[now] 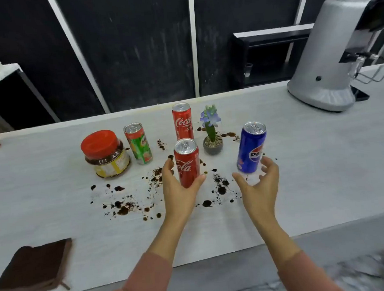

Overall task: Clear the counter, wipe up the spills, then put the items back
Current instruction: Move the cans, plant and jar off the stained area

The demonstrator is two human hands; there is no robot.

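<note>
The near Coca-Cola can (pixel 186 159) stands upright in the middle of the counter (pixel 323 159), among dark spills (pixel 122 209). Our left hand (pixel 178 191) wraps its lower half, thumb on one side and fingers curled round the other. We judge it a sealed can, so fairly heavy, stiff enough for a firm squeeze, and smooth, possibly slick if the spill has reached it. The mid-body is the sensible place to hold.

The Pepsi can (pixel 251 148) leans slightly, just beyond our right hand (pixel 259 186), whose fingers and thumb are spread either side of its base. We cannot tell whether they touch it. It should handle like the other can, and the lean makes it liable to tip.

Behind these stand a far Coca-Cola can (pixel 182 121), a small potted plant (pixel 212 135), a green can (pixel 139 146) and a red-lidded jar (pixel 105 153). A folded brown cloth (pixel 33 267) lies at the counter's near left edge, and a coffee grinder (pixel 330 63) sits far right.
</note>
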